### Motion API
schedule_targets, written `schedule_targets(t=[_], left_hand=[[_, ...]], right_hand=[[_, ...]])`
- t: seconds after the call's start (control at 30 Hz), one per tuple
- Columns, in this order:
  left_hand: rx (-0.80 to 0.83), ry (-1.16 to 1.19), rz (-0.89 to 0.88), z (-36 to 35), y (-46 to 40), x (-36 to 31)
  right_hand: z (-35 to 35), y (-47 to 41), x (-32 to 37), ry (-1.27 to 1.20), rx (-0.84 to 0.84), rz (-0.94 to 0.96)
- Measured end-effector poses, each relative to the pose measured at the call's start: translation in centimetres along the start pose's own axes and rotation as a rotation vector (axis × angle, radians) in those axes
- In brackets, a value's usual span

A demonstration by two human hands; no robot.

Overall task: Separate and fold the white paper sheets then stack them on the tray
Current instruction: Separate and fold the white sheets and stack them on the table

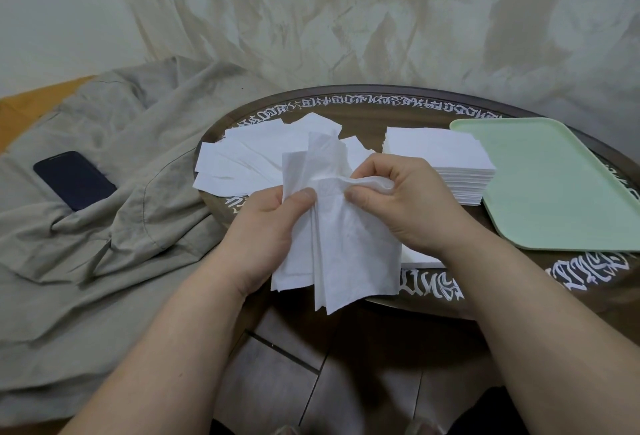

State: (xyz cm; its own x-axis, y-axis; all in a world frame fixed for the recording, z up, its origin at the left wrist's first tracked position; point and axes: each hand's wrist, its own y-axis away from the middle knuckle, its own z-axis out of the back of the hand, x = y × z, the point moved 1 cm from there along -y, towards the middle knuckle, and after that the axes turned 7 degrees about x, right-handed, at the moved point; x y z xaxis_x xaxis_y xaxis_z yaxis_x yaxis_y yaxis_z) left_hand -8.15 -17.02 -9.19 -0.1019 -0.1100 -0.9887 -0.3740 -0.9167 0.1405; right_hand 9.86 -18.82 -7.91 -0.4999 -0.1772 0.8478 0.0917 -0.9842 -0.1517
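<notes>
Both hands hold a bunch of thin white paper sheets (349, 247) above the near edge of the round table. My left hand (266, 226) grips the bunch from the left, thumb on top. My right hand (398, 202) pinches the upper edge of one sheet and pulls it to the right. Loose white sheets (242, 157) lie spread on the table behind the hands. A neat stack of white sheets (440, 157) stands to the right of them. The pale green tray (561, 185) lies at the right with nothing on it.
The dark round table (374, 112) has white lettering round its rim. A beige cloth (104, 226) covers the surface to the left, with a dark phone (74, 180) lying on it. A draped light fabric (346, 18) hangs behind. Dark floor tiles (311, 365) show below.
</notes>
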Motion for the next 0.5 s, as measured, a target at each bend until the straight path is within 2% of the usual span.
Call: schedule_targets(t=[0.37, 0.5], left_hand=[[0.058, -0.052, -0.071, -0.66, 0.22, -0.11], [-0.04, -0.099, -0.098, -1.02, 0.13, -0.04]], right_hand=[[-0.43, -0.08, 0.5, -0.046, -0.081, -0.108], [-0.74, -0.21, 0.19, 0.001, -0.098, -0.115]])
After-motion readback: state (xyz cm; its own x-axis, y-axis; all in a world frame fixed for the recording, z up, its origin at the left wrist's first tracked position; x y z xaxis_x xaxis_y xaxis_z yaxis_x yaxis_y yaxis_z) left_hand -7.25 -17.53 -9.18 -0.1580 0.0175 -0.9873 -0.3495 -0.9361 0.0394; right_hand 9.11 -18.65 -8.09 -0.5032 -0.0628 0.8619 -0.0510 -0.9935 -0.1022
